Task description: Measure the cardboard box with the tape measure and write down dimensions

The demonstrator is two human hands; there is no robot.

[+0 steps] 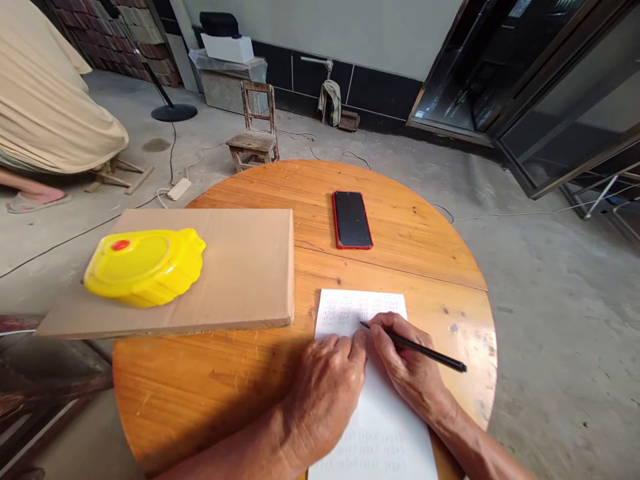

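Observation:
On the round wooden table (250, 373) lies a sheet of white paper (387, 407) with rows of small handwritten marks near its top and bottom. My right hand (413, 367) is closed around a black pen (425, 349), whose tip touches the paper by the upper rows. Beside it, my left hand (327, 383) rests on the paper's left side, fingers curled under and closed. Its fingertips are hidden beneath the knuckles, so I cannot see whether they hold anything. The middle of the sheet is partly covered by both hands.
A phone in a red case (353, 220) lies beyond the paper. At left, a cardboard box (245, 267) overhangs the table edge, with a yellow plastic object (145, 267) on top. Past the table stand a small wooden chair (255, 133) and a stand base (174, 112). A person's foot (37, 199) shows far left.

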